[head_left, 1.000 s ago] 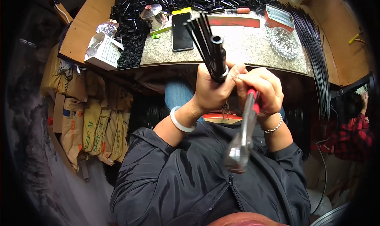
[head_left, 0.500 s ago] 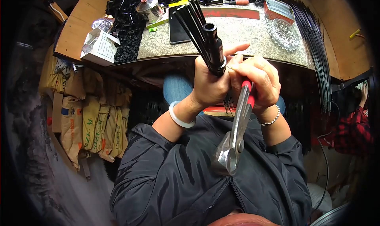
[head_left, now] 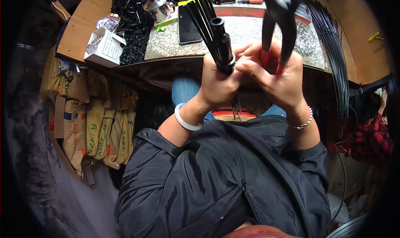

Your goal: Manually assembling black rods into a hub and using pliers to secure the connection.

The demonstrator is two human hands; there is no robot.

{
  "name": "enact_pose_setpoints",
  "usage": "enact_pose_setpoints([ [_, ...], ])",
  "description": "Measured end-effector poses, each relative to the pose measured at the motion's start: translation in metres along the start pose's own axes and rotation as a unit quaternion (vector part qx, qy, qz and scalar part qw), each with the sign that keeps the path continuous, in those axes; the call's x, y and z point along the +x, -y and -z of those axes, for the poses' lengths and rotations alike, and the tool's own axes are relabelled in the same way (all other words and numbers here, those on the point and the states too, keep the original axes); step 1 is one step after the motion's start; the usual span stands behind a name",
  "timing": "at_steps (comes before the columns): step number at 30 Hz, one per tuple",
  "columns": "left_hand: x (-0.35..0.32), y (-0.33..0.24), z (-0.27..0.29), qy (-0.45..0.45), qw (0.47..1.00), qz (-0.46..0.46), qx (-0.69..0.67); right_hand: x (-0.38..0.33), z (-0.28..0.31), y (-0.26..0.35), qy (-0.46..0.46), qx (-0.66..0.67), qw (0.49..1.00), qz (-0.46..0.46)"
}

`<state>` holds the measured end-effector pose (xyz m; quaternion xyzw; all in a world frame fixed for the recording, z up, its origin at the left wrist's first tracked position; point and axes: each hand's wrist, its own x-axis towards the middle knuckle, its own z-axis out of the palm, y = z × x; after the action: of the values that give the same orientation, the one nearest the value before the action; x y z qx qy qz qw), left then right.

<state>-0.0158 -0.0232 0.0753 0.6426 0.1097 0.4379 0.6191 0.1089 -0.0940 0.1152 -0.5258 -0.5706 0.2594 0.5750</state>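
Observation:
My left hand (head_left: 218, 88) is closed around a bundle of thin black rods (head_left: 201, 27) and a black tubular fitting (head_left: 224, 48), all standing up out of the fist. A pale band or wire (head_left: 231, 62) shows at the fitting's lower end, too small to make out fully. My right hand (head_left: 287, 86) grips pliers (head_left: 289, 37) with red handle ends, their blurred jaws pointing up and away over the table. Its thumb and fingertips pinch together against the fitting's base, touching my left hand. The rods' thin ends (head_left: 236, 109) poke out below the left fist.
Many black tubular parts (head_left: 137, 13) cover the table's back and left. A phone (head_left: 188, 29), a lidded metal pot (head_left: 157, 7) and a white box (head_left: 106, 48) lie near them. Long black rods (head_left: 333, 59) hang over the right edge. Another person's checked sleeve (head_left: 371, 140) shows far right.
The pliers have swung from pointing down toward my chest to pointing up over the table. My right hand has turned with them; the left hand keeps its hold, the bundle slightly shifted.

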Motion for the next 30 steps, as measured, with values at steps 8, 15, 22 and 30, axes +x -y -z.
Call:
enact_pose_setpoints([
  [8, 0.009, 0.002, 0.01, -0.094, 0.991, 0.034, -0.091, -0.024, 0.043, 0.021, 0.165, 0.025, 0.968, -0.19],
  [15, 0.009, 0.001, 0.009, -0.044, 0.994, 0.041, -0.094, -0.028, 0.049, 0.023, 0.279, -0.036, 0.932, -0.226],
  [22, 0.005, 0.007, 0.008, -0.054, 0.995, 0.042, -0.072, -0.013, 0.058, 0.041, 0.331, -0.106, 0.905, -0.244],
  [30, 0.004, 0.011, 0.01, -0.052, 0.996, 0.035, -0.068, 0.002, 0.063, 0.062, 0.351, -0.132, 0.879, -0.296],
])
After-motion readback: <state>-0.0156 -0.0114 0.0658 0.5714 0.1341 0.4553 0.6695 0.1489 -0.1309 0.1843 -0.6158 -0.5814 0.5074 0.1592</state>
